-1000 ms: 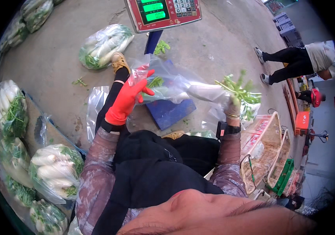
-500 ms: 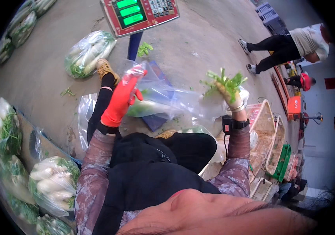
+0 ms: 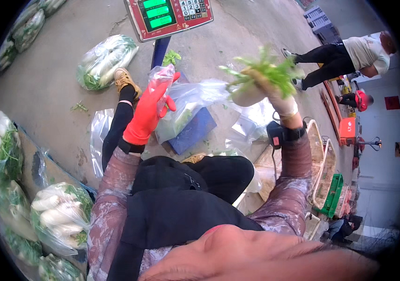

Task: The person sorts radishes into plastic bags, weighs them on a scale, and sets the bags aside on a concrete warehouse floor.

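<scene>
My left hand [image 3: 149,110], in a red glove, is closed on the rim of a clear plastic bag [image 3: 177,108]. The bag hangs over the blue platform [image 3: 195,131] of a scale and spreads to the right. My right hand [image 3: 282,100], in a pale glove, grips a white radish [image 3: 247,96] by its leafy end, with green leaves [image 3: 270,70] sticking out around the fingers. Motion blurs the leaves. The radish is held off the ground, to the right of the bag and apart from it.
The scale's red display panel [image 3: 169,18] stands ahead on a blue post. Bagged radishes lie on the floor ahead [image 3: 106,63] and at my left [image 3: 62,213]. Baskets [image 3: 319,164] and a green crate [image 3: 332,195] stand at right. A person [image 3: 363,51] is farther off.
My right hand has swung right and upward with the radish, away from the bag. The bag's stretched side has slackened and more of the blue platform shows. My left hand has barely moved.
</scene>
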`<action>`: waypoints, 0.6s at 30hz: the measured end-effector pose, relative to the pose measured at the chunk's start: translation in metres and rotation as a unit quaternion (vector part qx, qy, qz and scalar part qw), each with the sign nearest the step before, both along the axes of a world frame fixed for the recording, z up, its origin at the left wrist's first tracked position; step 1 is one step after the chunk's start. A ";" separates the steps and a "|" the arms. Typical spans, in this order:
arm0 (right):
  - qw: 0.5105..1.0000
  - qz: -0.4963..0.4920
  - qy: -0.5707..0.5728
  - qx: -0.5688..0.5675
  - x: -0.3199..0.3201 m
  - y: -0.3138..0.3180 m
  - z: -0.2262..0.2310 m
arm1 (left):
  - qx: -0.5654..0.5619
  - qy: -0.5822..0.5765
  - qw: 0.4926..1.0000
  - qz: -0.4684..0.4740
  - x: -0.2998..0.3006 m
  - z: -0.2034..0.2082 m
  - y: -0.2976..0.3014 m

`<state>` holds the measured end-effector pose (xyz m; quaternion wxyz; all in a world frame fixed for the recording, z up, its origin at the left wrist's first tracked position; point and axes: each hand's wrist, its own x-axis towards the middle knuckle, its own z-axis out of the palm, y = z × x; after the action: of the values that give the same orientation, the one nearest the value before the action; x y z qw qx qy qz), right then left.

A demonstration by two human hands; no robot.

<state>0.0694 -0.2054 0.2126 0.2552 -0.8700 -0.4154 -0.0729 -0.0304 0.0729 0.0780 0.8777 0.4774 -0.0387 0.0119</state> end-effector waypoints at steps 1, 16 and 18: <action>0.998 -0.023 0.055 -0.013 -0.001 0.006 -0.005 | -0.006 0.011 1.000 -0.008 -0.004 -0.001 -0.004; 0.975 -0.133 0.126 0.123 0.050 0.063 -0.179 | -0.053 -0.025 0.998 0.000 -0.034 0.011 -0.007; 0.991 0.132 -0.021 0.017 0.065 0.080 -0.221 | -0.083 -0.041 0.995 -0.019 -0.038 0.008 -0.006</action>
<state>0.1344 -0.1249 -0.0083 0.2687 -0.8011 -0.5309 -0.0643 -0.0679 0.0666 0.0860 0.9122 0.4009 -0.0826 0.0181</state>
